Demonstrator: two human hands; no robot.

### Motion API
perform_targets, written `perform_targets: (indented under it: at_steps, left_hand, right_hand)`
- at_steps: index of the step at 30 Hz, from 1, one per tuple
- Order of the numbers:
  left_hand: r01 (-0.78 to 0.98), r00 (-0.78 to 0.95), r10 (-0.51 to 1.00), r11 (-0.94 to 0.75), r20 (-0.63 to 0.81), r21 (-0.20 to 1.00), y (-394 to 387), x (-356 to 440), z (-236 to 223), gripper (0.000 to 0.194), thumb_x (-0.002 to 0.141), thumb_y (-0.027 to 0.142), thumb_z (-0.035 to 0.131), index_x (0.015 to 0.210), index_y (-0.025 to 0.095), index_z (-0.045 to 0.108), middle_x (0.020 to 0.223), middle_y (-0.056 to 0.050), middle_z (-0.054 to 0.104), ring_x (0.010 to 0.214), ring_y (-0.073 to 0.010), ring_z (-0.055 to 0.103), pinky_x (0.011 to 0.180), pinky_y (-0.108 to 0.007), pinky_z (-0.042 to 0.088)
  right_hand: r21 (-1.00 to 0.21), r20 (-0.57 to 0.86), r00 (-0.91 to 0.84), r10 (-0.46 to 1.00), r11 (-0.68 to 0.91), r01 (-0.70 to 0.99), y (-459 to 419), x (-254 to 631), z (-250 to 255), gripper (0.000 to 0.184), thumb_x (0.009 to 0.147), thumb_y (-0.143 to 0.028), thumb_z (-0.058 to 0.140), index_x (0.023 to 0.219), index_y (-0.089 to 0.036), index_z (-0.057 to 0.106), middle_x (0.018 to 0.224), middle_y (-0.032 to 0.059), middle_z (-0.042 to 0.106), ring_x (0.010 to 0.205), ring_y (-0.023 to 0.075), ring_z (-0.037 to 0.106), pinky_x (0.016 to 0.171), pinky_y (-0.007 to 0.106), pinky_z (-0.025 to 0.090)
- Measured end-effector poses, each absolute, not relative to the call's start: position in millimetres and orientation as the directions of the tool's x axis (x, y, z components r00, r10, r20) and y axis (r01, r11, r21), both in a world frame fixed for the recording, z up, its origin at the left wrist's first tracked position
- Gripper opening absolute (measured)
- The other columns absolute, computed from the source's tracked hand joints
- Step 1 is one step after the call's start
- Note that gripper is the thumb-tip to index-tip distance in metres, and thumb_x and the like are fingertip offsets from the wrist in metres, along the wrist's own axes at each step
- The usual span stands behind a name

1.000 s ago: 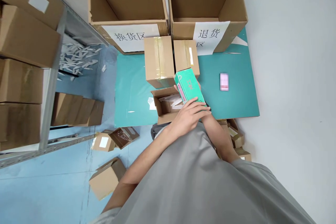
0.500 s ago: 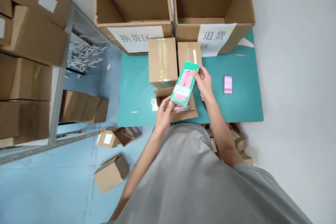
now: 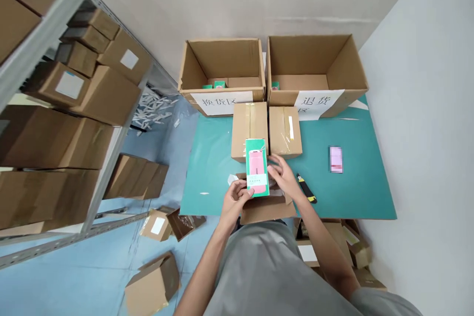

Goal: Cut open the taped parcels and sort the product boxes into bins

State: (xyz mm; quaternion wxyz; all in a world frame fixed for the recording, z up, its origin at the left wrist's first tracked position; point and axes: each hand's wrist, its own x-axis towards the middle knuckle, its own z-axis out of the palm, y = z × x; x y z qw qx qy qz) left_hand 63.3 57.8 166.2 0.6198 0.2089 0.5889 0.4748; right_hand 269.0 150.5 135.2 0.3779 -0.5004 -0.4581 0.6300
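A slim green box (image 3: 256, 168) with a pink picture and a pale label strip stands almost upright above an open small carton (image 3: 268, 211). My left hand (image 3: 236, 200) is closed on its lower left corner, the thumb on the front face. At the box's right edge is my right hand (image 3: 284, 176), its fingers apart and curved; whether a fingertip touches the box I cannot tell. The carton's flaps are spread, and its inside is mostly hidden. A black and yellow utility knife (image 3: 306, 188) lies right of my right wrist.
Behind the green box stand a taped carton (image 3: 249, 126) and a smaller carton (image 3: 285, 131). Two large open boxes with paper signs, left (image 3: 222, 64) and right (image 3: 314, 59), hold green boxes. A phone (image 3: 336, 159) lies on the green table (image 3: 355, 192). Left is a loaded shelf (image 3: 107, 173).
The green box has turned from slanted to nearly upright. My right hand has let go of its upper right side. The view has tilted up, showing green boxes inside the large boxes.
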Motion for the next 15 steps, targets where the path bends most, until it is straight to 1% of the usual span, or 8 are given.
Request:
perform_targets:
  at_steps: [2, 4, 5, 7, 9, 10, 12, 15]
  left_hand:
    - [-0.319, -0.14, 0.859, 0.431, -0.492, 0.844, 72, 50, 166, 0.067, 0.073, 0.064, 0.103, 0.112, 0.023, 0.067, 0.115, -0.007, 0.08, 0.099, -0.0221, 0.079, 0.086, -0.033, 0.065]
    - [-0.297, -0.108, 0.885, 0.405, -0.452, 0.864, 94, 42, 164, 0.067, 0.075, 0.064, 0.101, 0.115, 0.023, 0.066, 0.12, -0.009, 0.081, 0.103, -0.023, 0.08, 0.092, -0.036, 0.066]
    - [-0.283, -0.091, 0.899, 0.389, -0.428, 0.877, 109, 41, 162, 0.068, 0.075, 0.064, 0.102, 0.115, 0.023, 0.066, 0.122, -0.009, 0.08, 0.104, -0.0232, 0.08, 0.095, -0.037, 0.066]
    - [-0.258, -0.042, 0.928, 0.348, -0.371, 0.901, 145, 45, 161, 0.072, 0.071, 0.066, 0.103, 0.115, 0.023, 0.066, 0.129, -0.011, 0.078, 0.109, -0.0249, 0.08, 0.099, -0.04, 0.066]
    - [-0.244, 0.026, 0.957, 0.285, -0.288, 0.927, 190, 57, 162, 0.076, 0.069, 0.069, 0.103, 0.115, 0.022, 0.066, 0.134, -0.015, 0.077, 0.12, -0.0294, 0.078, 0.106, -0.045, 0.065]
    - [-0.241, 0.063, 0.97, 0.244, -0.236, 0.94, 215, 65, 166, 0.074, 0.072, 0.07, 0.101, 0.117, 0.021, 0.067, 0.139, -0.017, 0.076, 0.126, -0.0314, 0.077, 0.108, -0.047, 0.065]
    - [-0.212, 0.082, 0.987, 0.153, -0.139, 0.965, 267, 83, 176, 0.072, 0.079, 0.07, 0.096, 0.123, 0.02, 0.067, 0.148, -0.02, 0.073, 0.127, -0.0332, 0.077, 0.109, -0.051, 0.065]
    - [-0.171, 0.11, 0.994, 0.026, -0.007, 0.985, 341, 109, 195, 0.059, 0.092, 0.062, 0.089, 0.126, 0.017, 0.069, 0.145, -0.022, 0.075, 0.128, -0.0342, 0.076, 0.11, -0.053, 0.064]
  right_hand:
    - [-0.93, -0.346, -0.303, 0.888, -0.367, -0.013, 138, 262, 139, 0.087, 0.094, -0.077, 0.081, 0.166, -0.032, 0.06, 0.161, 0.0147, 0.069, 0.129, 0.0346, 0.08, 0.098, 0.052, 0.075]
    - [-0.91, -0.377, -0.336, 0.863, -0.413, -0.038, 133, 256, 147, 0.084, 0.097, -0.076, 0.077, 0.168, -0.035, 0.058, 0.157, 0.0117, 0.073, 0.118, 0.0316, 0.084, 0.075, 0.042, 0.078]
    - [-0.909, -0.376, -0.32, 0.87, -0.413, -0.056, 135, 254, 152, 0.085, 0.097, -0.075, 0.077, 0.17, -0.036, 0.057, 0.158, 0.0105, 0.072, 0.115, 0.0307, 0.084, 0.071, 0.04, 0.077]
    - [-0.928, -0.333, -0.236, 0.913, -0.362, -0.088, 150, 252, 165, 0.089, 0.095, -0.074, 0.081, 0.172, -0.037, 0.056, 0.162, 0.0088, 0.07, 0.115, 0.0305, 0.084, 0.08, 0.042, 0.079]
    - [-0.959, -0.256, -0.128, 0.958, -0.269, -0.093, 181, 254, 179, 0.095, 0.09, -0.072, 0.087, 0.172, -0.035, 0.057, 0.163, 0.0081, 0.07, 0.123, 0.0333, 0.082, 0.097, 0.05, 0.077]
    - [-0.972, -0.212, -0.078, 0.974, -0.218, -0.088, 201, 257, 187, 0.097, 0.089, -0.073, 0.088, 0.172, -0.034, 0.058, 0.162, 0.0082, 0.071, 0.129, 0.0351, 0.08, 0.104, 0.053, 0.075]
    - [-0.994, -0.095, 0.043, 0.995, -0.092, -0.06, 246, 262, 203, 0.096, 0.087, -0.077, 0.087, 0.168, -0.03, 0.063, 0.16, 0.0088, 0.072, 0.137, 0.037, 0.076, 0.112, 0.056, 0.071]
    - [-0.999, 0.049, 0.127, 0.991, 0.049, 0.002, 317, 268, 225, 0.095, 0.086, -0.084, 0.082, 0.159, -0.026, 0.07, 0.157, 0.011, 0.074, 0.135, 0.0351, 0.076, 0.113, 0.053, 0.07]
